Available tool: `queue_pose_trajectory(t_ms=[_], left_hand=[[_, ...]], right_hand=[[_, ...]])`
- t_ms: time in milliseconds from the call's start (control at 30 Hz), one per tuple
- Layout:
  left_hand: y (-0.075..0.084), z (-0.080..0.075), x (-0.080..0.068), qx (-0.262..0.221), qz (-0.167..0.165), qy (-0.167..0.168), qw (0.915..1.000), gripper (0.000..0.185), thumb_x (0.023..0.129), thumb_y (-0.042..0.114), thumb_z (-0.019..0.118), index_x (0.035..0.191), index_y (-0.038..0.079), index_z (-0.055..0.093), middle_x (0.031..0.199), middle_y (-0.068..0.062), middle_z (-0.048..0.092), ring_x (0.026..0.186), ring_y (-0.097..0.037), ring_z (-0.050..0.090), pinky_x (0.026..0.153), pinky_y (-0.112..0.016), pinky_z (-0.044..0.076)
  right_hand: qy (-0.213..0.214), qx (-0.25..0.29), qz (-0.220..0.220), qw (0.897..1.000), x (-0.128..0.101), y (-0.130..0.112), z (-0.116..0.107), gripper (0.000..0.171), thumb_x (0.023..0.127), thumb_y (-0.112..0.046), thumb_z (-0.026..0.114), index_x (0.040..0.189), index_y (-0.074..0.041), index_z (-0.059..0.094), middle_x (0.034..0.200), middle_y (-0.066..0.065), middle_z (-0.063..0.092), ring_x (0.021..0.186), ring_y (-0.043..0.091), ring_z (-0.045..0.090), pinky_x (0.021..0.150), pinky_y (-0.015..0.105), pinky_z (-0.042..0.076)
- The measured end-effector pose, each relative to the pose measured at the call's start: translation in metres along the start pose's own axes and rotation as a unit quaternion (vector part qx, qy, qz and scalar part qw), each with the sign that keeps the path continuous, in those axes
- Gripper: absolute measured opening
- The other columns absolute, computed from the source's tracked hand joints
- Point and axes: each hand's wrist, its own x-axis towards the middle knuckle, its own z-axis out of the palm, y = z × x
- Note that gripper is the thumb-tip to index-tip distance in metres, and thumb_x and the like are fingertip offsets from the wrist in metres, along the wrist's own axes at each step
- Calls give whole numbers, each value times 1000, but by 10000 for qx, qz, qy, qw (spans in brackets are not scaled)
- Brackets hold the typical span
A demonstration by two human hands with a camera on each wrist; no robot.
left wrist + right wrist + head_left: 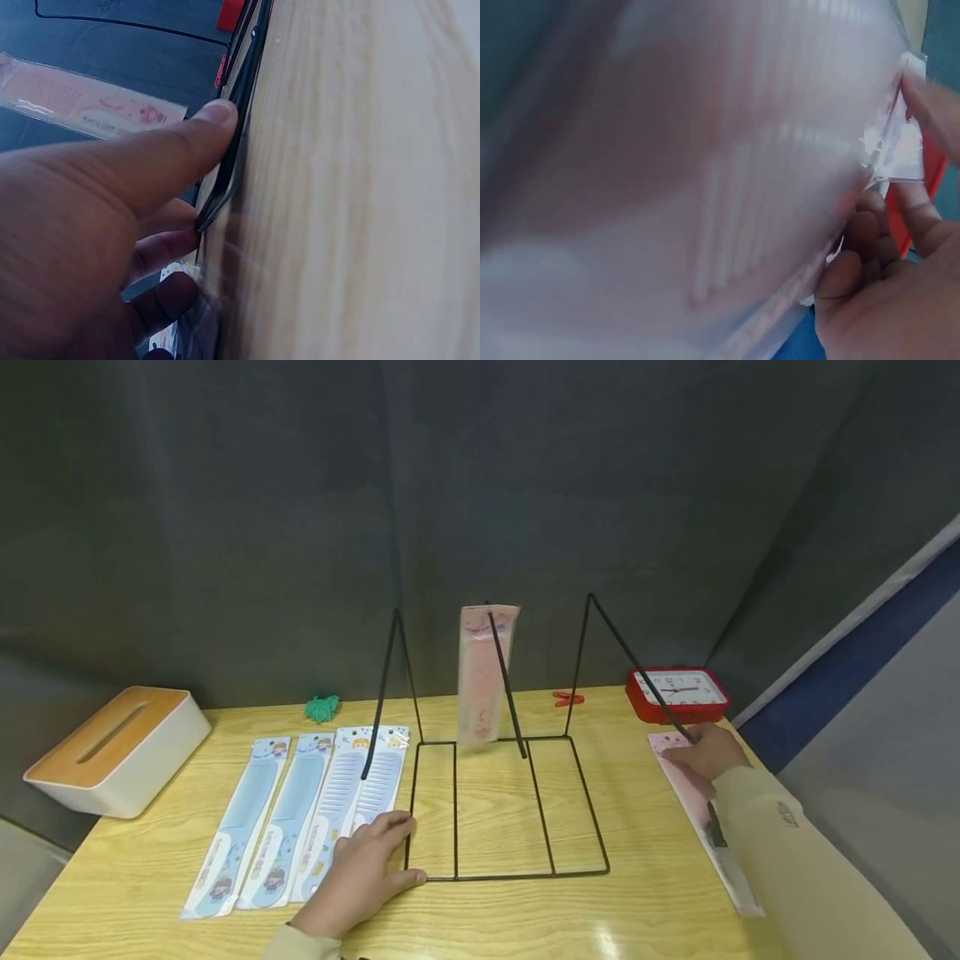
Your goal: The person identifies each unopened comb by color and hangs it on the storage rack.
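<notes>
Clamping the rack (510,877) in the left hand (369,870), pinching the pink comb (693,792) by its top in the right hand (708,753). If tilted, could snag on the bar (642,668) just beside that hand.

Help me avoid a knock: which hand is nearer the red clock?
Right. The right hand is just in front of the red clock, holding a pink comb pack; the left hand is well left of it, at the black rack.
</notes>
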Motion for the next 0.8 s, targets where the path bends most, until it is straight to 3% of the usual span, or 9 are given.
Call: queue_pose_trajectory(t_ms=[167,267,400,533,633,733,800], left_hand=[[1,-1,0,46,40,36,10000,72,83,48,78,142,11,58,148,-4,49,124,-29,54,83,-51,40],[1,-1,-1,50,23,34,10000,73,83,48,78,142,11,58,148,-4,49,124,-29,54,82,-51,40],[1,-1,-2,19,-8,2,10000,73,83,48,78,142,11,58,148,-4,49,124,-30,54,82,-51,40],[1,-2,-2,-7,3,-4,10000,73,83,48,78,142,11,58,148,-4,50,124,-30,54,82,-53,40],[1,-2,-1,-11,12,-9,10000,73,83,48,78,142,11,58,148,-4,49,124,-31,54,82,-53,40],[1,-1,-1,8,30,-2,10000,72,83,48,78,142,11,58,148,-5,50,124,-30,54,82,-52,40],[1,-2,-1,25,42,19,10000,72,83,48,78,142,11,58,148,-4,50,124,-30,54,82,-52,40]], right_hand=[[390,193,-161,9989,-3,-4,-2,39,92,-23,69,105,11,57,96,26,64,85,39,56,78,52,47],[652,415,-683,9947,-5,-15,-6,41,94,-29,69,105,9,59,99,26,65,87,37,59,79,50,47],[898,865,-1236,9845,-19,-48,-14,46,97,-39,66,108,5,65,100,20,68,87,29,59,78,39,45],[789,1575,-1500,9729,-50,-96,-22,49,98,-49,62,101,-1,67,82,9,59,74,20,51,64,31,42],[214,2406,-1376,9606,-85,-136,-26,48,96,-54,62,103,-7,63,87,5,56,78,18,51,64,28,44],[-154,2969,-1516,9427,-123,-174,-28,42,96,-48,66,107,-8,63,102,3,64,88,17,56,68,26,48],[-152,3243,-2028,9238,-147,-194,-28,30,97,-34,69,105,-5,66,102,1,68,88,16,59,69,25,50]])
